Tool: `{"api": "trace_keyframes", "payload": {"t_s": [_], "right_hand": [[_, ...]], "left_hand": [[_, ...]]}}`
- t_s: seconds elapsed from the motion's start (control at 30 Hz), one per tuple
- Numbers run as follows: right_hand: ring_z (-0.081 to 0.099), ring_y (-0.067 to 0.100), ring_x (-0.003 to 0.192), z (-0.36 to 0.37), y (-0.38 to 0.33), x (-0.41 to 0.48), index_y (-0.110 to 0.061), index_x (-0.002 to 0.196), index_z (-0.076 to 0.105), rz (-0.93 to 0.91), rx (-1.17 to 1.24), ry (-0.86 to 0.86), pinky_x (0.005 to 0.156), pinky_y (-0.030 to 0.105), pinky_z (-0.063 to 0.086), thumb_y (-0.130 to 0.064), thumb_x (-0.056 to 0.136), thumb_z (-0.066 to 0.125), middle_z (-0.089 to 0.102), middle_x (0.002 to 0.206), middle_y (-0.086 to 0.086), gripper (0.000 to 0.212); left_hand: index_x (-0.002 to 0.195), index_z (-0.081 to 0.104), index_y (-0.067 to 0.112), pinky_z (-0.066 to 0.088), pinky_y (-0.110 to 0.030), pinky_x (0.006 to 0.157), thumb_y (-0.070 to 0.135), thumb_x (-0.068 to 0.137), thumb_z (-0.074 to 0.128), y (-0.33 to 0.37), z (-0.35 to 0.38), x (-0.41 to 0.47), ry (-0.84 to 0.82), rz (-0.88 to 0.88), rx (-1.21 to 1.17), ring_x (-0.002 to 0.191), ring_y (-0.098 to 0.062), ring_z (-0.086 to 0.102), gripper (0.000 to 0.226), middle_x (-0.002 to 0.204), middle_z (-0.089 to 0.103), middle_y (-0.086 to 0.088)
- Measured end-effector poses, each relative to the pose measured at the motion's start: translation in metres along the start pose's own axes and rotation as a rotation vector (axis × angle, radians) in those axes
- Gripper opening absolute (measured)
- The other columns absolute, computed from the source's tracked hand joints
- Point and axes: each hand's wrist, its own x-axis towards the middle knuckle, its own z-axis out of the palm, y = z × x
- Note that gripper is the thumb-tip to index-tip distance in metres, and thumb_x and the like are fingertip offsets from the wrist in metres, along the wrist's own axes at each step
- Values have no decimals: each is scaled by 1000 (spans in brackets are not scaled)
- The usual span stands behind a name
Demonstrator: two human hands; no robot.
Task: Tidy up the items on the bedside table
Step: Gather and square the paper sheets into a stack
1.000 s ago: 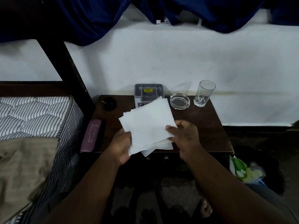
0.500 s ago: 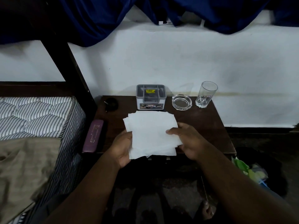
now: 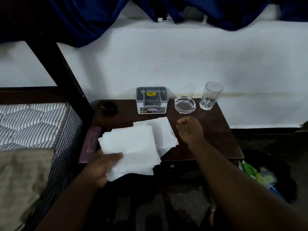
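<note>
My left hand (image 3: 101,167) grips a stack of white paper napkins (image 3: 133,150) at its lower left corner, thumb on top. The stack hangs over the front edge of the dark wooden bedside table (image 3: 213,130). A few more white napkins (image 3: 164,132) lie on the table just behind and to the right of the stack. My right hand (image 3: 190,129) hovers to the right of the napkins with fingers curled and nothing in it. A grey and white organiser box (image 3: 151,100) stands at the back of the table.
A glass ashtray (image 3: 185,105) and a drinking glass (image 3: 210,95) stand at the table's back right. A black round object (image 3: 109,108) sits at the back left. A maroon case (image 3: 90,144) lies between table and striped mattress (image 3: 33,124). A bag of rubbish (image 3: 260,175) is on the floor.
My right hand has let go of the napkins and moved right. My left hand has drawn most of the stack left and toward me, leaving a few napkins on the table.
</note>
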Motion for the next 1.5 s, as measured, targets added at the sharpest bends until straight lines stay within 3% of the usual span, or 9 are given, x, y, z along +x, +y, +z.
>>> {"api": "trace_keyframes", "payload": {"t_s": [0.13, 0.27, 0.4, 0.6, 0.73, 0.93, 1.1, 1.27, 1.5], "right_hand": [[62, 26, 119, 9, -4, 5, -14, 114, 67, -74, -184, -58, 97, 30, 45, -33, 84, 72, 69, 122, 6, 36], [54, 34, 123, 28, -11, -6, -8, 129, 56, -152, -316, -146, 102, 38, 43, -45, 77, 81, 57, 129, 15, 69], [50, 36, 123, 42, -8, -6, -10, 126, 54, -173, -398, -73, 99, 42, 45, -43, 78, 79, 50, 130, 14, 64], [54, 34, 118, 48, -3, 0, -14, 108, 64, -162, -471, -90, 92, 41, 49, -49, 77, 76, 63, 119, 13, 49], [59, 34, 114, 47, -3, 0, -11, 107, 65, -159, -431, -76, 92, 38, 51, -42, 79, 77, 66, 117, 12, 43], [60, 35, 116, 44, -4, -1, -14, 116, 61, -122, -406, -70, 93, 44, 54, -45, 77, 79, 60, 123, 13, 53], [64, 31, 109, 45, -3, 0, -16, 104, 68, -120, -399, -67, 90, 41, 56, -43, 76, 79, 68, 115, 9, 41], [64, 32, 109, 46, -2, 1, -13, 102, 69, -169, -393, -68, 90, 39, 55, -41, 79, 77, 68, 111, 10, 37], [67, 23, 89, 35, -11, -4, -13, 80, 65, -125, -62, -45, 78, 30, 49, -15, 78, 77, 72, 94, 3, 13]], "left_hand": [[115, 65, 0, 57, -30, 43, -11, 87, 65, 2, -2, -2, 86, -7, 31, 56, -22, 74, 30, 93, 74, -19], [125, 63, -4, 56, -27, 43, -11, 85, 68, 2, -3, 3, 146, 7, 71, 67, -28, 72, 41, 96, 72, -17], [115, 65, -1, 51, -23, 38, -11, 86, 68, 5, 0, 3, 174, 8, 111, 51, -20, 70, 31, 86, 70, -14], [120, 65, -5, 59, -31, 52, -9, 83, 71, 8, -9, 8, 175, -15, 88, 81, -33, 69, 37, 108, 72, -24], [109, 67, -3, 57, -29, 45, -10, 83, 70, 12, -9, 5, 164, -1, 94, 66, -30, 72, 26, 88, 73, -17], [107, 64, -5, 52, -24, 39, -10, 87, 66, 15, -10, 6, 191, -19, 113, 52, -24, 68, 21, 92, 67, -23], [123, 62, -10, 54, -35, 65, -7, 83, 73, 12, -14, 10, 200, -28, 103, 80, -34, 67, 42, 113, 68, -26], [94, 65, 0, 53, -24, 46, -7, 87, 69, 15, -14, 12, 187, -26, 143, 54, -22, 67, 11, 86, 66, -19], [125, 63, -8, 52, -55, 97, -9, 80, 72, 13, -15, 15, 185, 2, 62, 110, -49, 65, 46, 123, 66, -32]]}}
